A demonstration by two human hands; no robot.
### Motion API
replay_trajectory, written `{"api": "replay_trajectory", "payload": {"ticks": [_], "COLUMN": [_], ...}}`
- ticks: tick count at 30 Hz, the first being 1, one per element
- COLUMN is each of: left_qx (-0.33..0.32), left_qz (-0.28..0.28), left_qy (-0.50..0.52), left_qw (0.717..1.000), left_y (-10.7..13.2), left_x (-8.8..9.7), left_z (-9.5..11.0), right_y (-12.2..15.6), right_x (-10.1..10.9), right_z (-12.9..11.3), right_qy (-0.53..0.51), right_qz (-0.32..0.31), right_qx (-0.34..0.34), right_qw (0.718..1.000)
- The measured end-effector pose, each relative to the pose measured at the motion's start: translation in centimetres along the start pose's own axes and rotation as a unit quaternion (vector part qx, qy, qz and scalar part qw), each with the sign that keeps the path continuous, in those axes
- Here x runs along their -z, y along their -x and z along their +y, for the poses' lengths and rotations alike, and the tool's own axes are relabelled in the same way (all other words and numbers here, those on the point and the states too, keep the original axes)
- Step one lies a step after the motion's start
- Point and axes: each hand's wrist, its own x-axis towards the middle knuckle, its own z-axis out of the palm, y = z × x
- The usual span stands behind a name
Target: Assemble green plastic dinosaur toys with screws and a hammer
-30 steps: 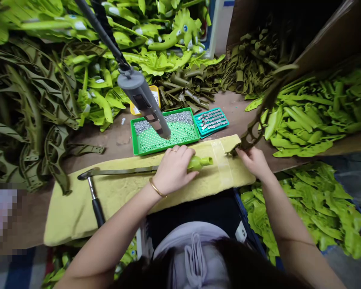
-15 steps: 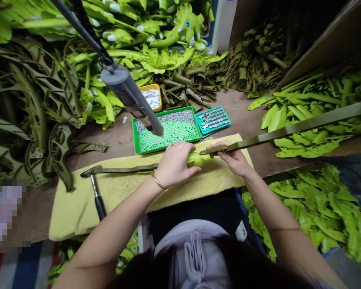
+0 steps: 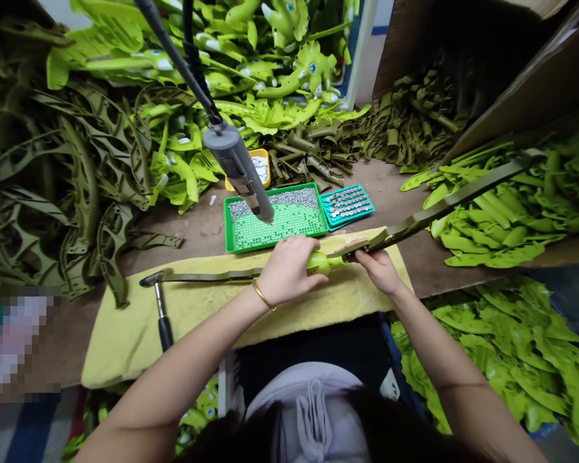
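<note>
Seated person's two hands above a folded yellow towel point(image 3: 120, 347). Left hand point(image 3: 288, 271): fingers curled, grasping a lime-green plastic tube piece point(image 3: 322, 262), held just above the towel. Right hand point(image 3: 379, 270): thumb and fingers closed, grasping an olive-green plastic strip point(image 3: 444, 209) that rises to the upper right, its near end meeting the tip of the tube piece. On the towel, a hammer point(image 3: 163, 321) and a second olive strip point(image 3: 212, 276), the latter running from the hammer head to beneath the left hand. Beyond: a green tray of metal studs point(image 3: 228, 238), a teal tray of studs point(image 3: 363, 207), a hanging grey cylindrical tool point(image 3: 238, 164) with its tip over the green tray, heaps of olive plastic parts point(image 3: 91, 161) and a cardboard box point(image 3: 525, 83) of lime-green plastic parts point(image 3: 492, 218)
</note>
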Motion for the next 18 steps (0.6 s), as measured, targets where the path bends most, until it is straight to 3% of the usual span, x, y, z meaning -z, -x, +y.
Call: {"api": "replay_trajectory", "payload": {"ticks": [6, 10, 11, 12, 14, 16, 18], "left_qx": [-0.065, -0.057, -0.050, -0.043, -0.035, -0.036, -0.036], "left_qz": [-0.045, -0.123, -0.123, -0.118, -0.113, -0.114, -0.109], "left_qy": [-0.101, -0.042, -0.035, -0.034, -0.039, -0.041, -0.043], "left_qw": [0.992, 0.990, 0.991, 0.991, 0.992, 0.992, 0.992], "left_y": [-1.4, -2.2, -2.2, -2.2, -2.2, -2.1, -1.9], "left_x": [1.6, 2.4, 2.5, 2.6, 2.5, 2.5, 2.4], "left_z": [0.5, -0.9, -1.3, -1.6, -1.9, -2.0, -1.9], "right_y": [0.7, -2.3, -4.0, -6.2, -11.2, -16.1, -19.9], "right_x": [-1.0, 1.9, 2.8, 3.6, 4.3, 3.6, 1.9], "right_z": [-0.7, -2.8, -3.6, -4.3, -5.3, -5.7, -5.6], "right_qy": [0.044, 0.169, 0.213, 0.250, 0.348, 0.492, 0.613], "right_qz": [-0.049, -0.149, -0.134, -0.068, 0.060, 0.057, 0.008], "right_qx": [0.029, 0.060, 0.081, 0.108, 0.142, 0.130, 0.077], "right_qw": [0.997, 0.972, 0.964, 0.960, 0.925, 0.859, 0.786]}}
